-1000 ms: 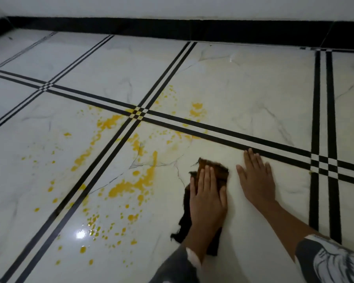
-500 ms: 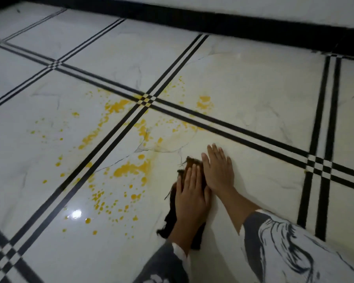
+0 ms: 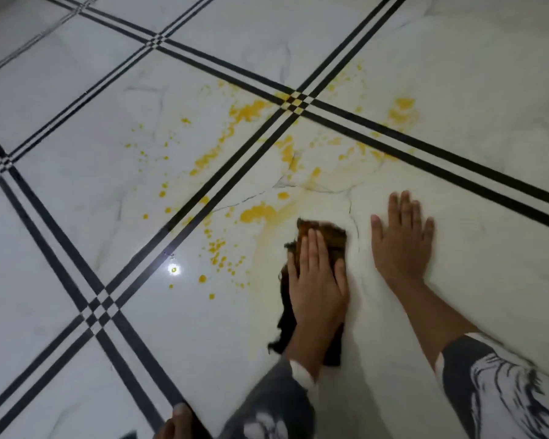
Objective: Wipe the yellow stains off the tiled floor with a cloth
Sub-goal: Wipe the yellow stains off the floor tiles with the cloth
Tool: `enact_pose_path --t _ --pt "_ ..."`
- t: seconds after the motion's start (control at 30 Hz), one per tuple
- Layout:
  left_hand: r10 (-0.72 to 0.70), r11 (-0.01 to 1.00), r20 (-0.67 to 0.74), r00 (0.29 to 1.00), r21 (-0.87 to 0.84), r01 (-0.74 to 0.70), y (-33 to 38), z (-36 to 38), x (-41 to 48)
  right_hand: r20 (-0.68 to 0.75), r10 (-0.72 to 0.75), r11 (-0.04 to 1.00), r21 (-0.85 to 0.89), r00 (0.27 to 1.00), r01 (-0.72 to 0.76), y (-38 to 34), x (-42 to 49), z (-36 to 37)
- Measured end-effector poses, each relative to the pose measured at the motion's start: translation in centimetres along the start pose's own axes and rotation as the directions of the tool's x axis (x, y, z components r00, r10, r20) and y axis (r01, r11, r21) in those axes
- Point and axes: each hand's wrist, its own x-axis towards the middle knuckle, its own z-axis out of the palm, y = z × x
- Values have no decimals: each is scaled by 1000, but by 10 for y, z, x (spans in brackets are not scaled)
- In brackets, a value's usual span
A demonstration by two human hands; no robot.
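Cloth (image 3: 330, 231): dark brown, lies flat on floor (image 3: 76, 191) at about 5 o'clock of frame centre, pinned under left hand (image 3: 317, 280). Left hand: fingers straight and together, presses down on fabric, no curl round it. Right hand (image 3: 401, 245): lies flat on bare tile at 3 o'clock of cloth, fingers straight, apart from cloth, holds nothing. Stains (image 3: 257, 213): spread from 9 to 12 o'clock of cloth, thickest blob just beside its top corner at 10 o'clock; reach across black line crossing (image 3: 295, 101). Pale smear (image 3: 263, 245) at 9 o'clock of cloth. At 7 o'clock frame edge, perhaps a toe (image 3: 176, 418), blurred.
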Motion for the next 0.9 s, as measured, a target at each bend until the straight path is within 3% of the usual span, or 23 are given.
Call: enact_pose_path --t 0.13,0.27,0.33,0.4,0.47,0.5,0.6,0.7,0.77,0.83,0.9 --pt "-156 987 12 988 34 156 -72 -12 40 13 4 1000 13 1000 -4 -13 -18 1" --pt "-360 932 -148 921 -17 362 -104 -19 -23 30 -56 998 43 998 54 -56 -52 7" --pt "-291 957 -92 952 -45 288 -90 -15 -46 58 -98 994 45 994 95 -77 -63 11" --pt "-94 996 -21 995 2 95 -85 -19 -37 93 -154 987 51 984 150 -88 -70 16" --pt "73 996 55 996 55 -76 -103 -29 -6 55 -192 981 41 980 190 -95 -74 21" --pt "81 994 56 995 67 -85 -121 -32 9 49 -210 977 28 976 209 -99 -78 25" --pt "-145 988 -43 988 52 147 -175 -38 23 33 -258 966 28 965 258 -112 -86 30" --pt "-392 918 -158 906 0 397 -191 -40 -11 36 -331 942 71 943 328 -139 -88 33" --pt "-465 884 -167 869 -33 467 -177 -39 -26 66 -388 920 87 919 382 -159 -85 35" --pt "-364 931 -80 928 -26 363 -164 -40 -23 92 -411 910 97 907 403 -170 -77 37" --pt "-126 991 -5 992 45 126 -173 -45 -4 70 -422 906 78 904 417 -172 -69 43"
